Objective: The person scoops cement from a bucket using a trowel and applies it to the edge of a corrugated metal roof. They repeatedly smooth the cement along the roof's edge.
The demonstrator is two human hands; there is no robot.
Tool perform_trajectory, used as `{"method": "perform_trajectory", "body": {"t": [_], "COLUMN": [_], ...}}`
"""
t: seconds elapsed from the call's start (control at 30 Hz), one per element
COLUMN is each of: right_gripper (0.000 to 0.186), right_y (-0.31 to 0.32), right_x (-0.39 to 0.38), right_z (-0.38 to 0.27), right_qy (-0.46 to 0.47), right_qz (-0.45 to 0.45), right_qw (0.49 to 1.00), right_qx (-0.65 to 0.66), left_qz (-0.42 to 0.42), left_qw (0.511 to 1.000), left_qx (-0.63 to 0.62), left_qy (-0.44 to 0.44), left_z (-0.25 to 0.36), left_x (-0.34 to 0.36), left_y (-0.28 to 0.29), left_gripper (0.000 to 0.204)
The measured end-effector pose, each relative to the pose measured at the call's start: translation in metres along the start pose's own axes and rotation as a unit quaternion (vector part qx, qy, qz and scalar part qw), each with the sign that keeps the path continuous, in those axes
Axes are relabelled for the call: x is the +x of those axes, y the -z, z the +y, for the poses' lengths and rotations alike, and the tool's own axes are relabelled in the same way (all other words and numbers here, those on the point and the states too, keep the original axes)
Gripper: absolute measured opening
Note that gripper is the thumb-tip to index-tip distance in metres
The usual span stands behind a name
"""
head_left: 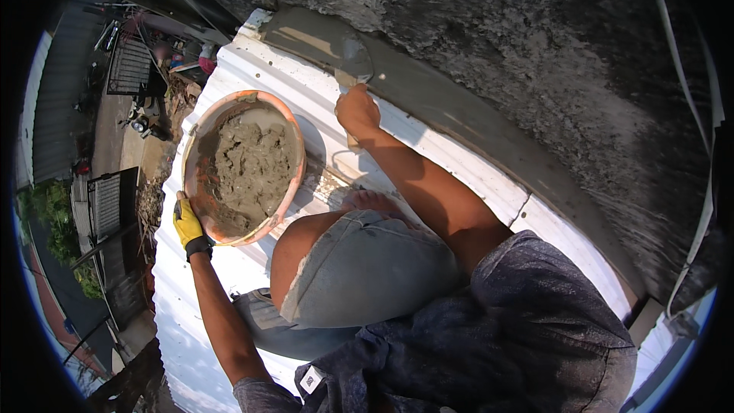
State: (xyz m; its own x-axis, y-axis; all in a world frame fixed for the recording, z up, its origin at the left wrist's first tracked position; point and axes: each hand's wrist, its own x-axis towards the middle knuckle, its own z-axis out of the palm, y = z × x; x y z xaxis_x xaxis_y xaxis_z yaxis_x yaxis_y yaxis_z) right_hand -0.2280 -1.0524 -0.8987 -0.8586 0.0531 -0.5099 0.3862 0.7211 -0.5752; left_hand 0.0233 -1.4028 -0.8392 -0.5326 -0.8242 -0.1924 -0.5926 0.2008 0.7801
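Wrapped round a trowel point(355, 61) is my bare right hand point(358, 111), its fingers closed on the handle. The trowel's blade lies against a strip of wet grey mortar point(459, 103) along the foot of the wall. My left hand point(189, 228), in a yellow and black glove, grips the near left rim of a round orange basin point(299, 141). Wet mortar point(256, 164) partly fills the basin, with rough lumps on top. The left fingertips are partly hidden by the rim.
White corrugated roofing point(191, 336) lies under my bent legs and the basin. A rough, dark-stained wall point(550, 46) rises along the right, with a pale cable point(677, 53) on it. Beyond the roof's left edge, a yard with a metal gate point(130, 65) lies far below.
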Motion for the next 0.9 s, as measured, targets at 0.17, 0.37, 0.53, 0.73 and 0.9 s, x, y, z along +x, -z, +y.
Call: {"method": "perform_trajectory", "body": {"t": [0.17,0.37,0.53,0.73,0.9], "right_gripper": [0.040,0.041,0.041,0.040,0.037], "right_y": [0.044,0.087,0.122,0.153,0.180], "right_x": [-0.033,-0.061,-0.088,-0.103,-0.114], "right_z": [0.051,0.103,0.143,0.193,0.235], "right_qy": [0.014,-0.012,-0.033,-0.062,-0.088], "right_qz": [-0.010,-0.024,-0.006,-0.005,0.003], "right_qw": [1.000,0.997,0.996,0.996,0.994], "right_qx": [-0.022,-0.073,-0.087,-0.067,-0.065], "left_qz": [-0.004,-0.014,-0.017,-0.020,-0.018], "left_qw": [1.000,1.000,1.000,0.995,0.997], "left_qx": [-0.017,0.001,0.020,0.071,0.077], "left_qy": [0.004,-0.002,-0.014,-0.060,-0.023], "left_z": [0.008,-0.004,-0.008,-0.033,-0.032], "left_x": [-0.004,0.005,0.008,0.031,0.031], "left_y": [0.001,0.004,0.004,0.017,0.007], "left_gripper": [0.049,0.048,0.047,0.049,0.047]}}
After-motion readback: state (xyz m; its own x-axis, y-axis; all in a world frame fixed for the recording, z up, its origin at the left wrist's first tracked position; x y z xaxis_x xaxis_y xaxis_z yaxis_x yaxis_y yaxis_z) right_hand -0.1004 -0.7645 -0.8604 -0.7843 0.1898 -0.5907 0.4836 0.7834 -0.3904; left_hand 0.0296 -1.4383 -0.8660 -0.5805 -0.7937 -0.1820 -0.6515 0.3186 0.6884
